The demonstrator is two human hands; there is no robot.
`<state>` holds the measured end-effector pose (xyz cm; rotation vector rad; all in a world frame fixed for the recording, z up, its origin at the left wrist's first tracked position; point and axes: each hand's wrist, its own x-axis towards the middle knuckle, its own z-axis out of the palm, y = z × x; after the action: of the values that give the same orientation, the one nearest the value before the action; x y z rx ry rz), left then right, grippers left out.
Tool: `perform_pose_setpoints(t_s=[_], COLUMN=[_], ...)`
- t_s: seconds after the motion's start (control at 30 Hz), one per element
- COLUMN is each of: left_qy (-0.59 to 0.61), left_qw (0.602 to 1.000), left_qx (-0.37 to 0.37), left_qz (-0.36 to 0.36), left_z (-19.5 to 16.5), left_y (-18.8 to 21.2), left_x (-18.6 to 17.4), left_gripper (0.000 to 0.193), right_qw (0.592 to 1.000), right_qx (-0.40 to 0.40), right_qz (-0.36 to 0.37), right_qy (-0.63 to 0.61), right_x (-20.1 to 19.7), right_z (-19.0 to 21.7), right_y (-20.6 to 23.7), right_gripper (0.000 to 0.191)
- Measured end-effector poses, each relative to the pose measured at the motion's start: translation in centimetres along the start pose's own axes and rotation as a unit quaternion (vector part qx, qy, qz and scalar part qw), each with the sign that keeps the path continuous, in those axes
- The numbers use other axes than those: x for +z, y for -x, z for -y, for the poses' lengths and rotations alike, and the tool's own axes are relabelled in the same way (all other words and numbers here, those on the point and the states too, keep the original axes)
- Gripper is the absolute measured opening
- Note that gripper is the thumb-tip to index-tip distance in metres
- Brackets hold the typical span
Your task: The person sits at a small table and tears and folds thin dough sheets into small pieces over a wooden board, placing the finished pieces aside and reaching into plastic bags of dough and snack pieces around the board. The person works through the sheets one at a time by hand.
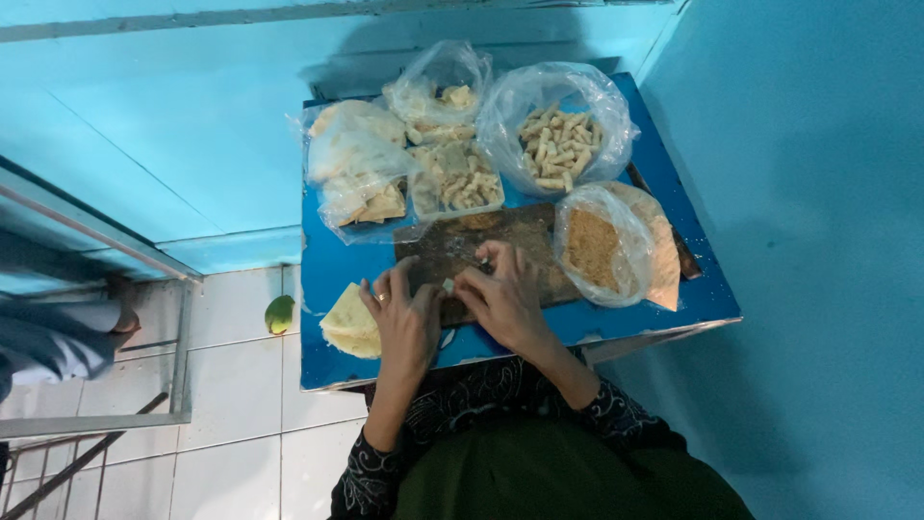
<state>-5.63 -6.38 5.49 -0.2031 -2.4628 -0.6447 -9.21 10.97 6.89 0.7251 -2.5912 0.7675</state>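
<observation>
Head view showed my left hand (406, 323) and right hand (502, 294) pinching a small pale dough piece (448, 286) together over the dark cutting board (481, 252). I judged it soft, light and easily torn, best held at its edges. Beside lay a wrapper stack (348, 323); farther off, a crumb bag (602, 248) and a bag of rolls (558, 140).

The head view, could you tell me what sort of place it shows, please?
Probably a home or small food-prep corner: a blue table carrying plastic bags of rolled snacks, a wooden board under both hands, white floor tiles.
</observation>
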Motion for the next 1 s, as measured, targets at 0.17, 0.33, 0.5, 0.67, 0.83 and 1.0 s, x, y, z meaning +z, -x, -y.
perform_pose_setpoints(t_s=[0.17, 0.33, 0.5, 0.67, 0.83, 1.0], left_qy=[-0.029, -0.034, -0.077, -0.073, -0.022, -0.029], left_qw=[0.998, 0.992, 0.980, 0.978, 0.976, 0.974], left_qx=[-0.021, -0.067, -0.143, -0.176, -0.215, -0.216], left_qz=[-0.047, -0.103, -0.112, -0.090, -0.040, -0.062], left_z=[-0.9, 0.5, 3.9, 6.4, 7.9, 8.6], left_y=[-0.2, 0.8, 3.4, 6.2, 7.5, 8.0], left_x=[0.1, -0.5, -2.2, -4.7, -6.7, -6.7], left_gripper=[0.028, 0.021, 0.014, 0.012, 0.023, 0.030], right_qw=[0.993, 0.991, 0.999, 0.992, 0.987, 0.994], right_qx=[-0.057, -0.059, -0.036, -0.108, 0.046, -0.004], right_qz=[-0.038, -0.008, 0.007, 0.024, 0.118, -0.089], right_qy=[0.096, 0.121, 0.032, 0.062, -0.102, 0.059], right_x=[0.6, 0.6, -1.4, -1.6, -4.4, -9.4], right_z=[0.2, 0.0, -1.2, -0.2, -2.2, -6.3], right_y=[-1.1, -2.7, -2.3, -1.1, -3.7, -7.6], right_gripper=[0.014, 0.020, 0.028, 0.024, 0.021, 0.019])
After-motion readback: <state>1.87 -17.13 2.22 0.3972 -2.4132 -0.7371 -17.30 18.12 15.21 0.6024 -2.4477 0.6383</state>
